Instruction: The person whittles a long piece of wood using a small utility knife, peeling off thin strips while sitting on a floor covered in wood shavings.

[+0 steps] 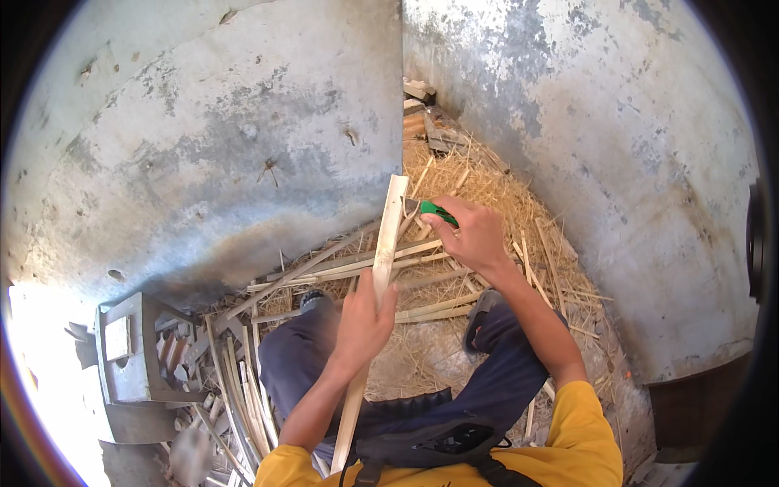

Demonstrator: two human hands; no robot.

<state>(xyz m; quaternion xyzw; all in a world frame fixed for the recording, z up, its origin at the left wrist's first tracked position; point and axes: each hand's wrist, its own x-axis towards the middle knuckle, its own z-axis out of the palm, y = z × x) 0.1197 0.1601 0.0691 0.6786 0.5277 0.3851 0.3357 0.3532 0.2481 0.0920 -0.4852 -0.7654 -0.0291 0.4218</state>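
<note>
A long pale strip of split bamboo [389, 235] slants up from my lap, its far end raised above the floor. My left hand [364, 325] is closed around the strip at about its middle. On the right, my right hand [475, 235] grips a green-handled knife [438, 213]. The knife's front end is close beside the strip's upper part, where a thin curl shows between them. Whether the blade touches the strip I cannot tell.
Straw-like shavings [503, 195] cover the floor toward the corner. Several loose strips [438, 308] lie across it between my feet, and more [243, 398] lie at my left. A grey wooden stool-like frame [134, 345] stands far left. Worn plaster walls [324, 105] meet ahead.
</note>
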